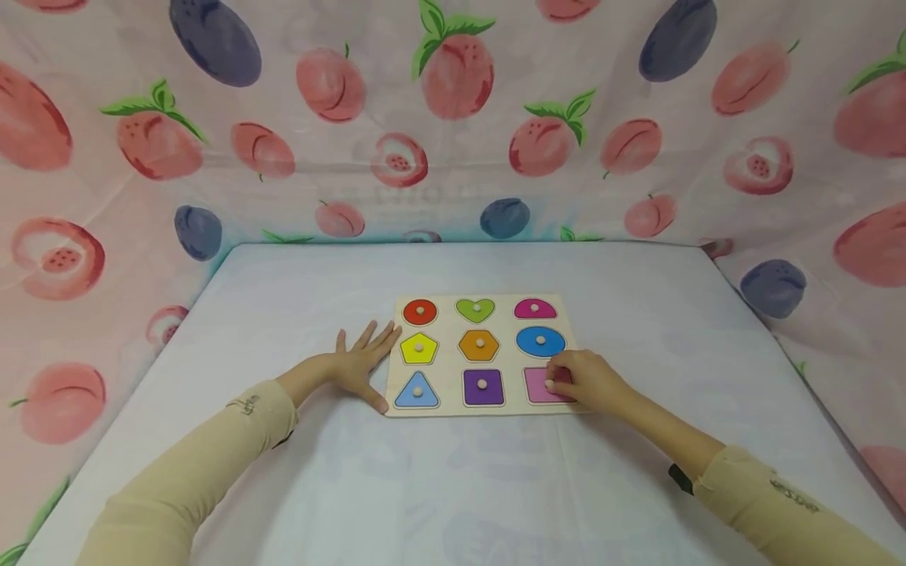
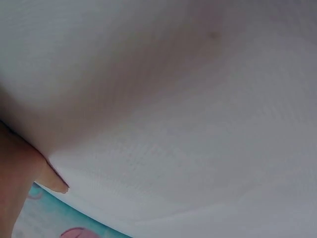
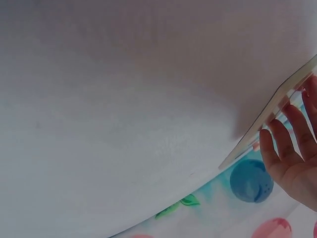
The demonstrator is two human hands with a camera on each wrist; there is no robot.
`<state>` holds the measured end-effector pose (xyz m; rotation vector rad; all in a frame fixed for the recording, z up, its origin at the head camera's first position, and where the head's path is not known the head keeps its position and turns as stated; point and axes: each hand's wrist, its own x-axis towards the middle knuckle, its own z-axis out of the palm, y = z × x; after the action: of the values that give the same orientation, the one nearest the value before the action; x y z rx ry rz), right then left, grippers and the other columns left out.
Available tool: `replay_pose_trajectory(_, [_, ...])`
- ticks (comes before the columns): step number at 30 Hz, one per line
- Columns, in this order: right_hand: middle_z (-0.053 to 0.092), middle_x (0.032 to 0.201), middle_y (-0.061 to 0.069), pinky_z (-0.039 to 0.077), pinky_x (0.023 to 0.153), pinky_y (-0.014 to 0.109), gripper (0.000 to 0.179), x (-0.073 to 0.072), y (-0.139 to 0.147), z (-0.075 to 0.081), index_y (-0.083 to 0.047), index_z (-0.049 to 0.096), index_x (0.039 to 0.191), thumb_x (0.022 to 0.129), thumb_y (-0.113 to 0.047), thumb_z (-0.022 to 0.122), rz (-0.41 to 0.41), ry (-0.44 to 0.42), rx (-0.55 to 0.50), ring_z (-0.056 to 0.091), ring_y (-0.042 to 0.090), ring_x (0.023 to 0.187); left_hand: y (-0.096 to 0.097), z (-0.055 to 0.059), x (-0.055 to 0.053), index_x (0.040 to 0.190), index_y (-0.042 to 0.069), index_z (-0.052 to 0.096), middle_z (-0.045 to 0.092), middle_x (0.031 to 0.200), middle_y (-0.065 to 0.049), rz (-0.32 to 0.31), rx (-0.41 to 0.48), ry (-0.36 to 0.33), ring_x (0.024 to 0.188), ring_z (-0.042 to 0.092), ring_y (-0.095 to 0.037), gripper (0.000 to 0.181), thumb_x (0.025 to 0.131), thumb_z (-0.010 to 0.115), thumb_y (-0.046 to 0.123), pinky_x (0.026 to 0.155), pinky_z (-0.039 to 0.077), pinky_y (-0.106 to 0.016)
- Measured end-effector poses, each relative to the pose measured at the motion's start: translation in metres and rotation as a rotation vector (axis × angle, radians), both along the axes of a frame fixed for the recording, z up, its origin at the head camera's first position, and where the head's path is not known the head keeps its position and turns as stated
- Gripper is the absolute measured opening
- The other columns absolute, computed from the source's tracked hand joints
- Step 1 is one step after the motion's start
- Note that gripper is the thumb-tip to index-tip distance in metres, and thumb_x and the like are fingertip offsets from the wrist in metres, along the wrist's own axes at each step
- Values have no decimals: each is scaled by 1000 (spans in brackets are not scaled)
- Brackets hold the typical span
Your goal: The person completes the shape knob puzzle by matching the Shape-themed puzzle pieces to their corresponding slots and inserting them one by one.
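Observation:
A wooden shape puzzle board (image 1: 444, 318) lies flat on the table, bearing several coloured knobbed pieces in rows. With fingers spread, my left hand (image 1: 359, 365) rests against the board's left edge, thumb near the lower left corner. My right hand (image 1: 593, 381) pinches the small knob of the pink rectangle piece (image 1: 535, 385) at the lower right and covers part of that piece. Nearby lie the purple square piece (image 1: 483, 387) and the blue oval piece (image 1: 541, 341). The right wrist view shows the right hand's curled fingers (image 3: 283, 141) over the board's edge.
A white-covered table (image 1: 311, 283) surrounds the board. Behind it and at both sides hangs a fruit-printed cloth (image 1: 283, 196). Along the board's left column sit the red circle piece (image 1: 420, 317), yellow pentagon piece (image 1: 410, 354) and light blue triangle piece (image 1: 418, 402).

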<state>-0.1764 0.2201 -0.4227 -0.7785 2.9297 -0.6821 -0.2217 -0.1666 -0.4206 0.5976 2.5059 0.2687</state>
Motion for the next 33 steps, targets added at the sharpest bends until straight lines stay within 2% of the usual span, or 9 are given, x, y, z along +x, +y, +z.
replay_pose_trajectory(6, [54,63,-6,36,61,24,11,-6,-1,4,-12,67,75,78,-17,76,-7,4,49,44,11,66,0,2,-1,151,12,-10,-18,158,-10,2,7,4,142,-24,-37,133,63,80,54,102,-19,-70])
replay_pose_trajectory(14, [54,61,-6,37,59,22,12,-7,-1,6,-11,65,75,78,-16,76,3,-3,74,45,9,64,-3,-2,-3,151,14,-9,-16,158,-10,-5,28,15,142,-23,-37,133,62,79,57,102,-19,-71])
replay_pose_trajectory(19, [59,71,-3,42,61,21,14,-7,0,12,-7,65,86,77,-10,76,35,-131,77,49,11,69,-4,0,2,152,13,-6,-14,159,-10,-6,22,9,143,-20,-38,131,62,79,58,103,-16,-71])
replay_pose_trajectory(23, [65,87,1,45,67,23,19,-9,4,14,-8,68,98,80,-12,73,30,-227,95,52,14,80,-5,1,5,152,12,-5,-12,159,-12,-27,9,25,144,-16,-38,129,64,77,60,105,-12,-71])
replay_pose_trajectory(28, [68,109,10,50,77,30,17,-11,10,16,-12,72,99,82,-15,72,19,-241,46,58,23,96,-8,3,4,152,10,0,-9,159,-15,-79,16,67,145,-10,-40,121,70,73,59,107,-6,-71])
replay_pose_trajectory(33, [69,96,3,51,78,35,11,-12,13,20,-12,71,95,85,-16,69,21,-238,9,57,20,91,-12,6,4,152,8,10,4,159,-15,-79,53,101,145,0,-41,109,74,72,54,110,2,-69])
